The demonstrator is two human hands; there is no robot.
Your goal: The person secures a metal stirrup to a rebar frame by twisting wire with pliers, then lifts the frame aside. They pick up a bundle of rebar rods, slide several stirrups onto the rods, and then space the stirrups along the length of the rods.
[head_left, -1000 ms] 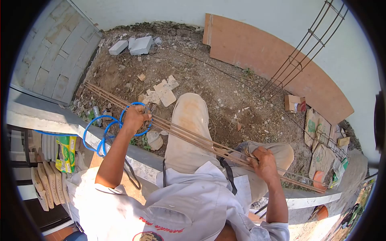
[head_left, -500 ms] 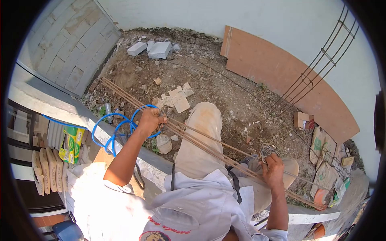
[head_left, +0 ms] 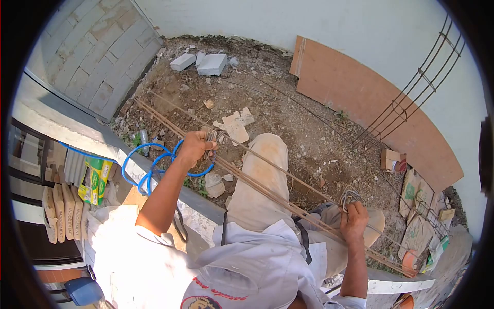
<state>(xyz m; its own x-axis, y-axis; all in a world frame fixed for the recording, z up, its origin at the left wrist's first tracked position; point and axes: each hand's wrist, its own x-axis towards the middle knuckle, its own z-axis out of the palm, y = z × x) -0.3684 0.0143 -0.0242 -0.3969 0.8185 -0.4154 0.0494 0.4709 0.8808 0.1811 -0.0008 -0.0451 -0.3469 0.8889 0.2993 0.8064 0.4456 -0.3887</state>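
Several long, thin steel rods (head_left: 267,189) run diagonally across my lap. My left hand (head_left: 195,148) is closed around them at the left, where a few bent wire stirrups (head_left: 215,138) hang on the rods by its fingers. At my right knee, my right hand (head_left: 354,220) is closed at one rod and a bunch of square wire stirrups (head_left: 351,196). One rod stands apart from the others, raised above them between my hands. A blue hose (head_left: 150,174) lies coiled beneath my left forearm.
A rebar cage (head_left: 411,92) leans by a brown board (head_left: 370,103) along the wall. White blocks (head_left: 212,64) and flat broken pieces (head_left: 235,126) lie on the dirt. Cement bags (head_left: 66,213) stand at the left; paper sacks (head_left: 416,234) lie at the right.
One rod has lifted away from the bundle, its far end now separate at the upper left. My left hand has shifted slightly up it. The view has tilted a little.
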